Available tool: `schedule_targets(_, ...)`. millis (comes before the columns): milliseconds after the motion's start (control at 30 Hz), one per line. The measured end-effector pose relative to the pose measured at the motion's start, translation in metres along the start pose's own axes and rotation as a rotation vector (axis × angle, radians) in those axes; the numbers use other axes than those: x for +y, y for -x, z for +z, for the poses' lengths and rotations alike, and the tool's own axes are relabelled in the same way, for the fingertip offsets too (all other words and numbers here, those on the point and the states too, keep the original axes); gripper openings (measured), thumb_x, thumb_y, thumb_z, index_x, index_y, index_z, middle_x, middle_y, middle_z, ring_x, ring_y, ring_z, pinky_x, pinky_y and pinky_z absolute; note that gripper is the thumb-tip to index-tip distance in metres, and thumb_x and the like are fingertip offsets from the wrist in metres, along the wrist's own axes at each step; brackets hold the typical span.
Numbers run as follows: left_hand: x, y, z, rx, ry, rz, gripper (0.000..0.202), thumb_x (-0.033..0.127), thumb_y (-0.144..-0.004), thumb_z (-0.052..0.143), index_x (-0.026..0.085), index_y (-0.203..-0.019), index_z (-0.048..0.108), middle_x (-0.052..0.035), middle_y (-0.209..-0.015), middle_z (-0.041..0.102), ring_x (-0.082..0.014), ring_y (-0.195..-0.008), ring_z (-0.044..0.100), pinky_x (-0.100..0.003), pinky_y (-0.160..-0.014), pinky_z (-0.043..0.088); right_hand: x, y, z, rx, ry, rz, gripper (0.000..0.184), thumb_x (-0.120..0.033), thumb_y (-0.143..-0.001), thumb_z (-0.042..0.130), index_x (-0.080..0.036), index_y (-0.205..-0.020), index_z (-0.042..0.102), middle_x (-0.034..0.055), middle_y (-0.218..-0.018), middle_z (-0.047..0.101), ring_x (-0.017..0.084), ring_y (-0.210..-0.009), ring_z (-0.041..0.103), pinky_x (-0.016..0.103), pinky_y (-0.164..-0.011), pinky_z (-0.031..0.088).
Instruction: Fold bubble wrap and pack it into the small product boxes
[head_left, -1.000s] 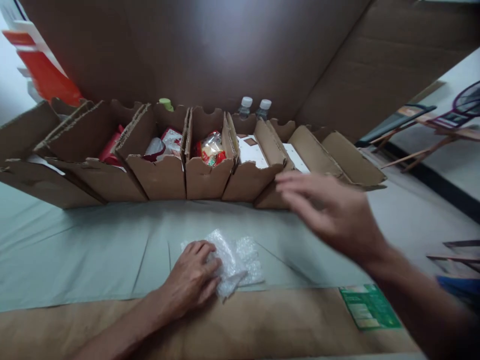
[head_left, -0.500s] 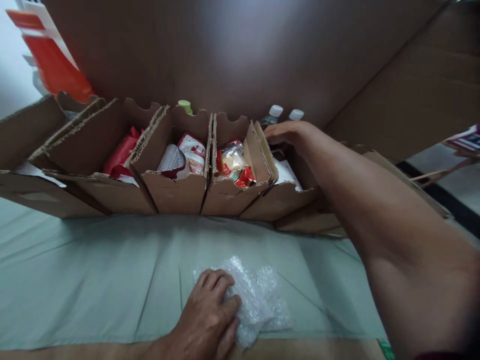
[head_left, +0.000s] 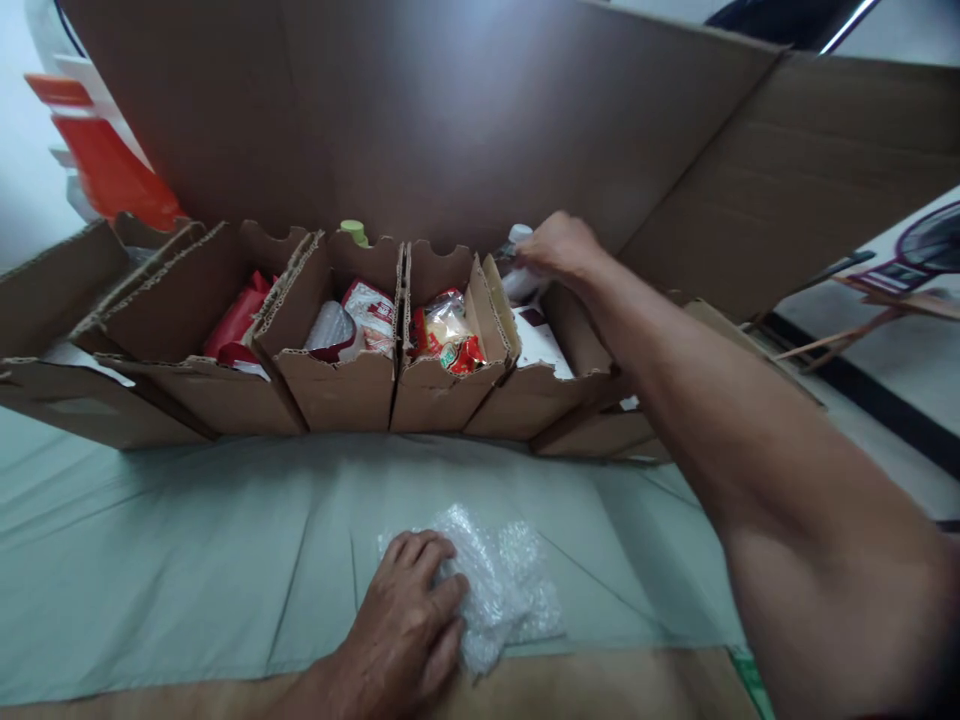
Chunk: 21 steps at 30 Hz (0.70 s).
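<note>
My left hand (head_left: 412, 600) lies at the left edge of a crumpled sheet of clear bubble wrap (head_left: 499, 585) on the green cloth, fingers curled and thumb pressed on it. My right hand (head_left: 559, 245) is raised over the back of a cardboard bin (head_left: 555, 395), its fingers closed. Below the fingers hangs a whitish, translucent plastic item (head_left: 523, 285), blurred, which it seems to grip. White packages with dark print (head_left: 541, 342) lie inside that bin. A white-capped bottle (head_left: 519, 234) stands just behind, partly hidden by the hand.
Further cardboard bins (head_left: 337, 390) stand in a row, holding a red packet (head_left: 241, 318), a printed pouch (head_left: 371, 315) and red-and-clear snack packs (head_left: 450, 330). A green cap (head_left: 354, 232) shows behind them. A tall cardboard panel (head_left: 420, 120) rises at the back; an orange object (head_left: 112, 160) stands left.
My right hand has risen out of the bin, with the translucent item below its fingers. My left hand stays on the bubble wrap. The view has shifted slightly.
</note>
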<state>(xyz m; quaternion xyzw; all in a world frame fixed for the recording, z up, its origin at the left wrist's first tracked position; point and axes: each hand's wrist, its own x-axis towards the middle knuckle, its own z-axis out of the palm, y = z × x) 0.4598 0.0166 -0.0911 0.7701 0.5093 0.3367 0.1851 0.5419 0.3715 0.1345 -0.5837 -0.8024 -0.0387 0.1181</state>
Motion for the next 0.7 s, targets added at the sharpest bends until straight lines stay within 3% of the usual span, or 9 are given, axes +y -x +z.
schedule_targets(100, -0.001, 0.001, -0.002, -0.028, -0.01, 0.0, 0.026, 0.008, -0.079, 0.061, 0.018, -0.102, 0.067, -0.0124, -0.121, 0.064, -0.0312, -0.112, 0.058, -0.051, -0.096, 0.049, 0.016, 0.054, -0.047, 0.21, -0.066, 0.001, 0.04, -0.034, -0.103, 0.051, -0.006, -0.112, 0.078, 0.0141, -0.099, 0.076, 0.025, -0.097, 0.071, 0.035, -0.084, 0.053)
schedule_targets(200, -0.002, 0.002, -0.006, -0.021, -0.004, 0.036, 0.022, 0.012, -0.081, 0.063, 0.019, -0.101, 0.067, -0.0123, -0.119, 0.064, -0.0317, -0.111, 0.059, -0.05, -0.094, 0.051, 0.037, 0.157, -0.061, 0.587, -0.307, -0.116, 0.038, -0.043, -0.103, 0.052, -0.018, -0.113, 0.079, 0.0079, -0.097, 0.076, 0.026, -0.098, 0.071, 0.04, -0.086, 0.053)
schedule_targets(233, -0.002, 0.003, -0.008, 0.011, 0.0, 0.053, 0.024, 0.014, -0.081, 0.064, 0.019, -0.105, 0.067, -0.0127, -0.121, 0.063, -0.0319, -0.112, 0.059, -0.05, -0.094, 0.051, 0.043, 0.197, -0.053, 0.696, -0.392, -0.133, 0.036, -0.041, -0.103, 0.05, -0.022, -0.116, 0.078, 0.0082, -0.105, 0.077, 0.026, -0.1, 0.071, 0.043, -0.089, 0.052)
schedule_targets(267, -0.002, 0.004, -0.01, 0.068, 0.007, 0.067, 0.03, 0.016, -0.083, 0.065, 0.02, -0.112, 0.066, -0.0136, -0.124, 0.061, -0.0319, -0.113, 0.058, -0.049, -0.094, 0.052, 0.047, 0.237, -0.039, 0.696, -0.432, -0.101, 0.035, -0.038, -0.105, 0.047, -0.029, -0.123, 0.075, 0.0067, -0.113, 0.076, 0.027, -0.104, 0.071, 0.045, -0.092, 0.052)
schedule_targets(333, -0.001, 0.007, -0.014, 0.253, 0.033, 0.112, 0.048, 0.022, -0.086, 0.064, 0.018, -0.133, 0.056, -0.0163, -0.132, 0.056, -0.0314, -0.118, 0.056, -0.047, -0.096, 0.052, 0.048, 0.308, 0.003, 0.592, -0.486, -0.141, 0.033, -0.028, -0.103, 0.052, -0.036, -0.129, 0.071, 0.0039, -0.117, 0.074, 0.027, -0.107, 0.07, 0.045, -0.092, 0.054)
schedule_targets(433, 0.004, 0.01, -0.017, 0.519, 0.031, 0.237, 0.064, 0.027, -0.092, 0.058, 0.014, -0.151, 0.037, -0.021, -0.143, 0.044, -0.0337, -0.13, 0.049, -0.05, -0.105, 0.047, 0.036, 0.374, 0.068, 0.335, -0.506, -0.443, 0.034, -0.021, -0.096, 0.059, -0.026, -0.128, 0.068, 0.0068, -0.113, 0.076, 0.026, -0.103, 0.071, 0.043, -0.089, 0.055)
schedule_targets(533, 0.007, 0.007, -0.013, 0.43, -0.106, 0.274, 0.052, 0.022, -0.092, 0.056, 0.015, -0.143, 0.046, -0.02, -0.141, 0.049, -0.0347, -0.129, 0.049, -0.053, -0.106, 0.044, 0.026, 0.385, 0.088, 0.098, -0.512, -0.685, 0.023, -0.015, -0.093, 0.056, -0.021, -0.11, 0.07, 0.0052, -0.099, 0.077, 0.023, -0.093, 0.071, 0.043, -0.092, 0.052)
schedule_targets(600, 0.007, 0.003, -0.006, 0.262, -0.178, 0.227, 0.044, 0.015, -0.089, 0.056, 0.016, -0.132, 0.054, -0.0164, -0.129, 0.06, -0.0323, -0.12, 0.055, -0.05, -0.101, 0.046, 0.031, 0.368, 0.068, 0.078, -0.496, -0.712, 0.02, -0.013, -0.094, 0.056, -0.021, -0.106, 0.068, 0.0025, -0.09, 0.076, 0.019, -0.084, 0.07, 0.04, -0.087, 0.051)
schedule_targets(700, 0.004, 0.0, 0.0, 0.133, -0.153, 0.171, 0.042, 0.01, -0.078, 0.057, 0.017, -0.119, 0.06, -0.0138, -0.12, 0.065, -0.0316, -0.114, 0.057, -0.049, -0.098, 0.046, 0.039, 0.311, 0.016, 0.241, -0.405, -0.646, 0.018, -0.014, -0.096, 0.06, -0.022, -0.11, 0.069, 0.0031, -0.091, 0.078, 0.018, -0.081, 0.069, 0.033, -0.077, 0.05)
